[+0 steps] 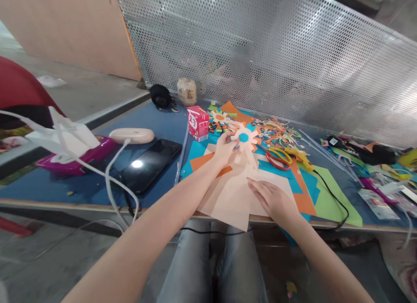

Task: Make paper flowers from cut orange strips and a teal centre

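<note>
On the blue table (pixel 89 190), pale paper sheets (pixel 224 203) spread to the near right of the pink carton (pixel 198 124), whose contents are hidden. The left hand (pixel 224 145), arm stretched forward, and the right hand (pixel 272 199), fingers close together above the sheets, are both right of it. The jar (pixel 187 92) behind it holds something brownish. The left fingers pinch a blue-centred paper flower (pixel 243 137), ahead of the right hand

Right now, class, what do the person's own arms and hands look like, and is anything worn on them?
The slim left forearm and right forearm are bare, no sleeves showing. The left hand and right hand are ungloved; no watch, bracelet or marking is visible.
</note>
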`<state>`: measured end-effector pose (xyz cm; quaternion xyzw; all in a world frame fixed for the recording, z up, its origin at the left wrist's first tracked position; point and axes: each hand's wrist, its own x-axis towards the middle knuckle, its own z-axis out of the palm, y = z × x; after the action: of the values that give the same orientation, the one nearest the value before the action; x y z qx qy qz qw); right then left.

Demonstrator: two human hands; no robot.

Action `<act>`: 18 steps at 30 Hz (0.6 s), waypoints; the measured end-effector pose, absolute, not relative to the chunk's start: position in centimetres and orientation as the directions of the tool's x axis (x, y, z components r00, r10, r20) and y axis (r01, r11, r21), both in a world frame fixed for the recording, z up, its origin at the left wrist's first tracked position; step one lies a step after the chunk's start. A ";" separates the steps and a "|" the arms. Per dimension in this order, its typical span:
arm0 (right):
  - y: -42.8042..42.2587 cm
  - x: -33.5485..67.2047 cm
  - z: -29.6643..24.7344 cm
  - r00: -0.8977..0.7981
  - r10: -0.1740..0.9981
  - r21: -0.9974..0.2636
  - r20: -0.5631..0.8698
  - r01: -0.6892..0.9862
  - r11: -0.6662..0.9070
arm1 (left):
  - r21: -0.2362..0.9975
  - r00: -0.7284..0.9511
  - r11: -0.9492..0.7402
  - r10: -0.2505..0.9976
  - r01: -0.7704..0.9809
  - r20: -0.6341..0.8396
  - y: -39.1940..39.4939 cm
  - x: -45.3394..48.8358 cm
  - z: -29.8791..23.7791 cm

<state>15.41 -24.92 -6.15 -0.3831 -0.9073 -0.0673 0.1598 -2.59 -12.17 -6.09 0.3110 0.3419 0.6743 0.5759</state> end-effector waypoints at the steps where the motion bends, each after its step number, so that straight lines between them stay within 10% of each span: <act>1: -24.9 15.5 -6.2 -0.681 0.646 0.047 0.344 0.700 0.713 | 0.817 -0.139 -0.102 0.990 -0.567 0.026 -12.2 -2.5 -6.1; 8: -25.1 15.7 -6.3 -0.790 0.505 0.293 0.347 0.603 0.742 | 0.760 0.222 0.073 0.970 -0.646 0.096 -12.6 -2.1 -6.3; 18: -24.0 15.8 -6.7 -0.713 0.582 0.186 0.391 0.680 0.709 | 0.791 0.326 0.132 0.941 -0.598 0.090 -12.3 -2.1 -7.0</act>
<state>15.77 -24.02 -6.71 -0.3460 -0.9116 -0.1602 0.1536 -2.05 -12.34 -6.98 0.3839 0.2236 0.5355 0.7182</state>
